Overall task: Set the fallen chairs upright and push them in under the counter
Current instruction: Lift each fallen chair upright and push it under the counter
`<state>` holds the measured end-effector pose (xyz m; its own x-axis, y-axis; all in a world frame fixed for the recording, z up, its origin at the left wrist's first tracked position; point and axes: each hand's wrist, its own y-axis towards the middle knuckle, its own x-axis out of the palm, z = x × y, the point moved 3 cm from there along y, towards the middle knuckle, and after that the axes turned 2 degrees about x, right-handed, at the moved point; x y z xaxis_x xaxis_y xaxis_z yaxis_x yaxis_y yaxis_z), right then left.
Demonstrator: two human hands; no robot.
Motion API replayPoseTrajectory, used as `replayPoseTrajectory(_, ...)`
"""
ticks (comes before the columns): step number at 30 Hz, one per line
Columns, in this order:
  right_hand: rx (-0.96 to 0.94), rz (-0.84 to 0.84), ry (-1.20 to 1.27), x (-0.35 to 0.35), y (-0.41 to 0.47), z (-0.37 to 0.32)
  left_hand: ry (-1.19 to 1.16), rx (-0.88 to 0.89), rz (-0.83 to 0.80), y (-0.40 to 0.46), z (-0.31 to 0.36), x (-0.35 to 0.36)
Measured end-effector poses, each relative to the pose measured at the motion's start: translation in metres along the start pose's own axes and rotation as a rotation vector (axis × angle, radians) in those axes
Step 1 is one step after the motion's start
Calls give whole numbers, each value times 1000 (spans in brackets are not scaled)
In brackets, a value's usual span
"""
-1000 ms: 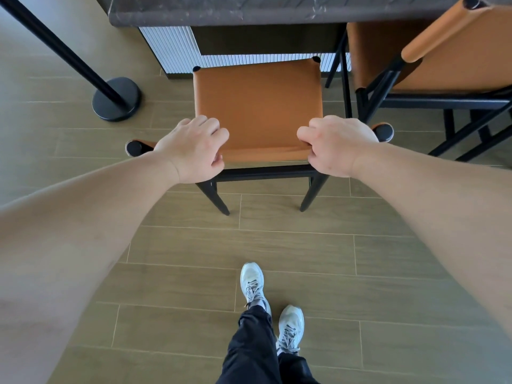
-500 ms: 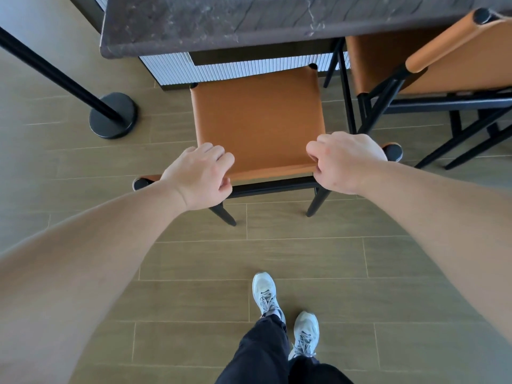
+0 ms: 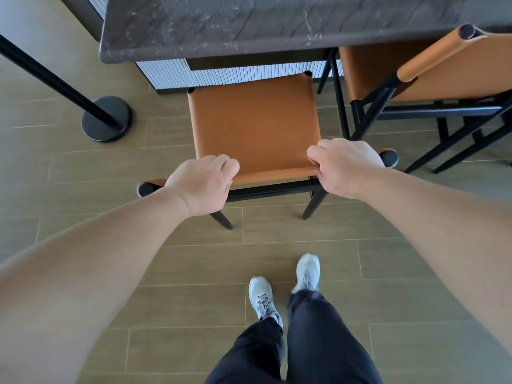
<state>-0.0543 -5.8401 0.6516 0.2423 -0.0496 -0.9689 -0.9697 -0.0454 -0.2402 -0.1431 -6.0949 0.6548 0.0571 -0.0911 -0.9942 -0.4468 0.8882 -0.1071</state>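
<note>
Both hands, left hand (image 3: 203, 184) and right hand (image 3: 343, 167), grip the upright chair (image 3: 256, 126); counter (image 3: 249, 26) just ahead, seat not yet under.

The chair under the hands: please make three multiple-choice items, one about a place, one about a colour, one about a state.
1. Where does the round black post base stand?
A. left of the chair
B. right of it
C. on the counter

2. What colour is the seat?
A. grey
B. orange-brown
C. white

3. How is the chair?
A. fallen
B. upright, untouched
C. upright, gripped at its backrest by both hands

Answers: 1 A, the base sits on the floor to its left. 2 B, the seat is orange-brown. 3 C, the left hand and right hand close on the backrest.
</note>
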Motion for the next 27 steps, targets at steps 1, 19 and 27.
replayPoseTrajectory(1, -20, 9, -12, 0, 0, 0, 8, -3, -14, 0, -1, -1)
replayPoseTrajectory(19, -245, 225, -302, -96, 103, 58, 315, -351, 112, 62, -115, -79)
replayPoseTrajectory(27, -251, 198, -222, -115, 127, 70, 322, -307, 86, 86, -139, -102)
